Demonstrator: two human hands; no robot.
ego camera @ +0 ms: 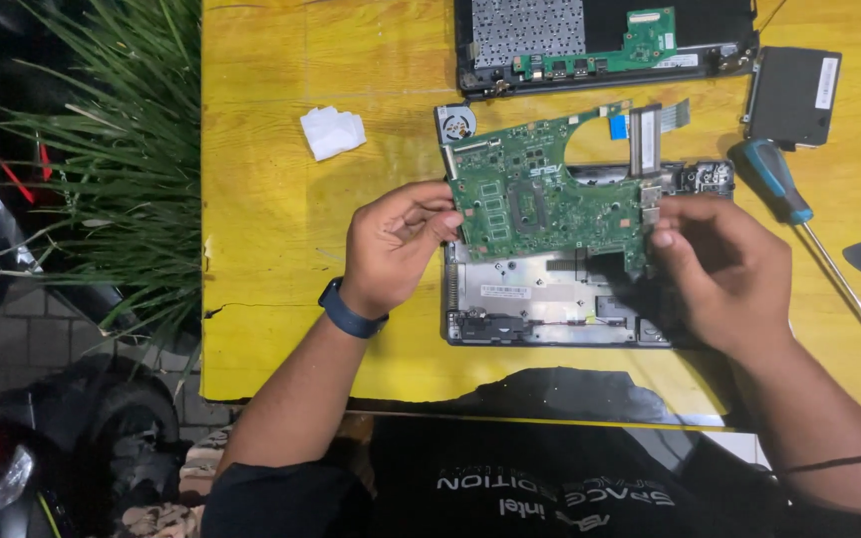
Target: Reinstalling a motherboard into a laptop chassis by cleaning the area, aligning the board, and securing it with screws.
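- The left hand and the right hand hold a green circuit board between them, lifted just above the open laptop base that lies on the yellow bench.
- The left fingers are closed on the board's left edge, thumb on top; a dark band sits on that wrist.
- The right fingers are closed on the board's right edge, near the small metal ports; the palm faces down and partly hides the base's right corner.
- Both forearms come in from the lower edge of the view, elbows apart, wrists bent slightly inward toward the board.
- To handle this well, I judge the grip should stay on the bare edges only, with the board kept level and both sides moved evenly.
- The flat ribbon cables at the board's upper right look loose; whether any are still attached underneath cannot be told, so care is needed against snagging.
- A small fan sits at the board's upper left corner.
- A screwdriver with a blue handle lies to the right, beside a black flat drive.
- A white folded tissue lies to the upper left, and another opened laptop half sits at the top.
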